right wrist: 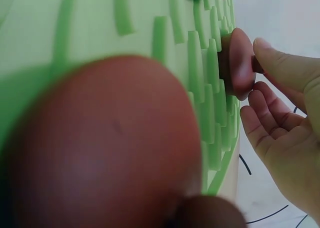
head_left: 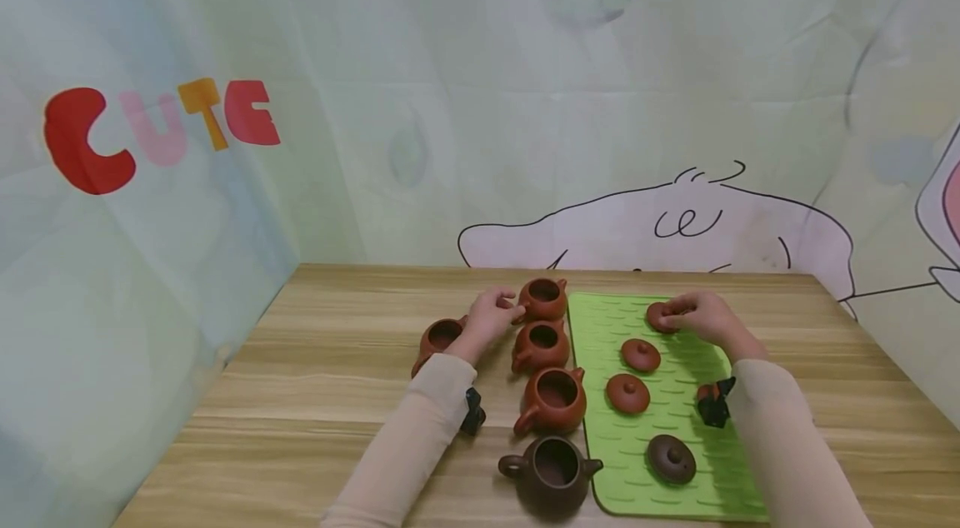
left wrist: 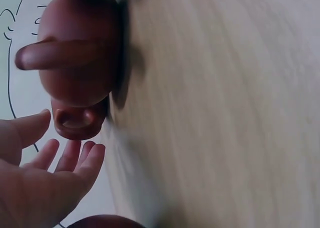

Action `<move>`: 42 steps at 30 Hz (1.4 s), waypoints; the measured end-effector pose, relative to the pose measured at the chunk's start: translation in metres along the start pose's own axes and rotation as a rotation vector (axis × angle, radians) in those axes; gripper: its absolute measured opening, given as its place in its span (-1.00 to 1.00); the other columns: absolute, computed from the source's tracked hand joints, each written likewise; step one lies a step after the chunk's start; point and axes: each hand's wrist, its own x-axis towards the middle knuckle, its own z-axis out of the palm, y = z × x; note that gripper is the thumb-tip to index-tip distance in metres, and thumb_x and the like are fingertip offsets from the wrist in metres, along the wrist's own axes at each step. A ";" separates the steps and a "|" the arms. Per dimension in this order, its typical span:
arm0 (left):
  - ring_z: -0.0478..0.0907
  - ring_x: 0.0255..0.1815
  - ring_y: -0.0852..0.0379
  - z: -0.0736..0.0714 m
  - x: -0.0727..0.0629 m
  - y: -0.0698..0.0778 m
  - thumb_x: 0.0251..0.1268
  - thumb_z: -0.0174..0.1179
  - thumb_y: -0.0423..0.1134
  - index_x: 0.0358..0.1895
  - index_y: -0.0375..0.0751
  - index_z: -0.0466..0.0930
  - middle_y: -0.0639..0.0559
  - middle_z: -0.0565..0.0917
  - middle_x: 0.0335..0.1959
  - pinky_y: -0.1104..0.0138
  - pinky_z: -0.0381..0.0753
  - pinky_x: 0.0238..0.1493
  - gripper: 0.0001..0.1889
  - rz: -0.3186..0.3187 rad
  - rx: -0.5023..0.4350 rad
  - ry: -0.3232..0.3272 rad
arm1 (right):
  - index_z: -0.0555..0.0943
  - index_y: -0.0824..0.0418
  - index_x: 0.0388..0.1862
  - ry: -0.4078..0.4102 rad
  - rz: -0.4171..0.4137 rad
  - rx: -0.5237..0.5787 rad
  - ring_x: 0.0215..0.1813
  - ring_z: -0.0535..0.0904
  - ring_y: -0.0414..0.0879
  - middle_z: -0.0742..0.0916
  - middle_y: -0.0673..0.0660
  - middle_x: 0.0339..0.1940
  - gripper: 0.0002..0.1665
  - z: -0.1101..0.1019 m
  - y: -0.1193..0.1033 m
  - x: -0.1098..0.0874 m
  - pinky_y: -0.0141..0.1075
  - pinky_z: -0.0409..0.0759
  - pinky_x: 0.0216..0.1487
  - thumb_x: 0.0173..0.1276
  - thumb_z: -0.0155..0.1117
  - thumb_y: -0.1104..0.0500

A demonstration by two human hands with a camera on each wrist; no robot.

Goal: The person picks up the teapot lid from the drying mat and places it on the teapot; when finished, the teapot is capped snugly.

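My right hand point(head_left: 708, 318) pinches the knob of a reddish-brown teapot lid point(right wrist: 242, 63) at the far part of the green mat point(head_left: 600, 470). My left hand point(head_left: 491, 320) is beside the farthest lidless clay teapot point(head_left: 553, 311). In the left wrist view, its fingers spread around that teapot's handle point(left wrist: 75, 130) without gripping; contact is unclear. Nearer in the row stand two more reddish teapots, a middle one point(head_left: 551, 361) and a larger one point(head_left: 562, 420), then a dark brown teapot point(head_left: 551, 499). Another reddish teapot point(head_left: 430, 345) stands left of the row, partly behind my left arm.
Two reddish lids, one farther point(head_left: 637, 357) and one nearer point(head_left: 626, 399), lie on the mat with a dark brown lid point(head_left: 663, 465). A reddish lid point(right wrist: 105, 138) looms close in the right wrist view. A printed curtain point(head_left: 375, 136) hangs behind the wooden table point(head_left: 300, 395).
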 end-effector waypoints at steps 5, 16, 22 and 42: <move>0.54 -0.20 -0.03 0.004 0.000 -0.002 0.26 0.26 -0.31 0.03 -0.34 0.57 -0.20 0.62 -0.21 0.25 0.54 -0.17 -0.70 0.030 0.016 0.005 | 0.57 0.50 0.03 0.004 0.028 -0.005 0.01 0.54 0.23 0.65 0.43 -0.03 -0.53 0.000 0.001 0.000 -0.01 0.53 -0.04 0.32 0.30 0.14; 0.52 -0.18 -0.02 0.007 0.002 -0.008 0.32 0.19 -0.35 -0.06 -0.30 0.63 -0.17 0.62 -0.21 0.22 0.52 -0.10 -0.81 0.045 0.040 0.019 | 0.59 0.52 -0.01 0.046 0.021 -0.030 0.01 0.54 0.28 0.66 0.45 -0.05 -0.57 0.004 -0.001 0.002 0.03 0.54 -0.04 0.34 0.27 0.17; 0.48 -0.28 0.05 0.006 0.001 -0.009 0.32 0.18 -0.35 -0.08 -0.29 0.65 -0.13 0.61 -0.29 0.32 0.46 -0.23 -0.83 0.048 0.043 0.021 | 0.59 0.53 0.00 0.053 0.015 -0.036 0.03 0.54 0.29 0.66 0.45 -0.05 -0.57 0.005 -0.002 0.001 0.04 0.53 -0.02 0.35 0.25 0.16; 0.46 -0.31 0.08 0.009 0.004 -0.009 0.30 0.21 -0.33 -0.11 -0.26 0.68 -0.11 0.62 -0.31 0.36 0.44 -0.27 -0.84 0.049 0.024 0.022 | 0.52 0.48 0.14 0.021 0.013 -0.012 0.11 0.52 0.30 0.63 0.44 0.07 -0.49 -0.001 -0.011 0.007 0.04 0.53 0.04 0.41 0.19 0.10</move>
